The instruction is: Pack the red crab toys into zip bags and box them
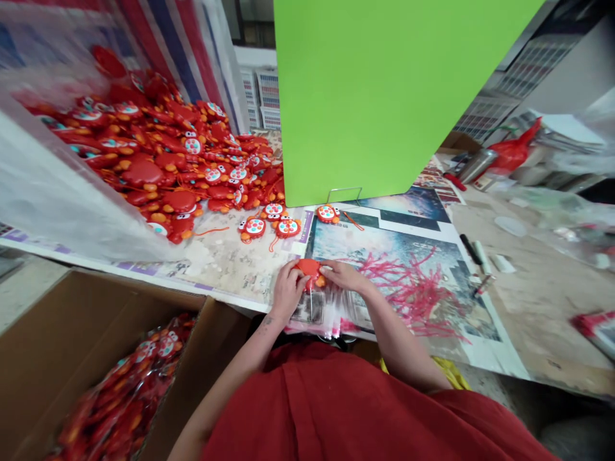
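Close to the table's front edge, my left hand (289, 285) and my right hand (342, 275) both grip one red plastic crab toy (309, 266) with orange feet. Its plain red side faces up. Just below it lies a stack of clear plastic bags (339, 308), partly under my right forearm. A thin white line or strip runs down from the toy over a small dark tray-like patch (312, 308). Beyond my hands rest several more crab toys (287, 226) with coloured dots, one crab toy (327, 213) apart from them by a wire stand.
A striped woven sack (195, 38) spills a large heap of crab toys (182, 166) at left. The green panel (375, 96) blocks the far middle. Pink ties (408, 291) lie scattered right of my hands. An open cardboard box (57, 320) holds bagged toys at lower left. Markers (471, 250) lie at right.
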The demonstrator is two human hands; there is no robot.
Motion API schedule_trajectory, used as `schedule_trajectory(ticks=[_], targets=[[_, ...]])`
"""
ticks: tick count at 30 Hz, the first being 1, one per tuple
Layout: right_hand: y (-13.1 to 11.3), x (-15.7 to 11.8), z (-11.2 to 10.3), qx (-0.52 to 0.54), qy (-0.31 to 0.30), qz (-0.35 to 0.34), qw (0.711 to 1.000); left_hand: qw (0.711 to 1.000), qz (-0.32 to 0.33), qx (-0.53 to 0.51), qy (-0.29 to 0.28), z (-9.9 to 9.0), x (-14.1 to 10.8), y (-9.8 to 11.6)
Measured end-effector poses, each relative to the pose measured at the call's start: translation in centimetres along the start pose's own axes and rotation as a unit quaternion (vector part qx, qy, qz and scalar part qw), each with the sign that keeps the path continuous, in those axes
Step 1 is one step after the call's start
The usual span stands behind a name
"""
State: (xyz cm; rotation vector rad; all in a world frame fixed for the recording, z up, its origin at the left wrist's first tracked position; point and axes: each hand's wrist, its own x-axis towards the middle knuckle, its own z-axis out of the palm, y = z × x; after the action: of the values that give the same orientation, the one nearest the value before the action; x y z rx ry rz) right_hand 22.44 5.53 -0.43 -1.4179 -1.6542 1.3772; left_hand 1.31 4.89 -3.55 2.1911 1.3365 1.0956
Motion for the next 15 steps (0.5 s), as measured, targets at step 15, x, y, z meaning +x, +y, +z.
schedule_trajectory(ticks=[15], targets=[[0.7,-0.3,2.5,0.131,-0.004,-0.027,0.991,0.989,-0.064,-0.044,-0.122,-3.0,0.9,0.7]])
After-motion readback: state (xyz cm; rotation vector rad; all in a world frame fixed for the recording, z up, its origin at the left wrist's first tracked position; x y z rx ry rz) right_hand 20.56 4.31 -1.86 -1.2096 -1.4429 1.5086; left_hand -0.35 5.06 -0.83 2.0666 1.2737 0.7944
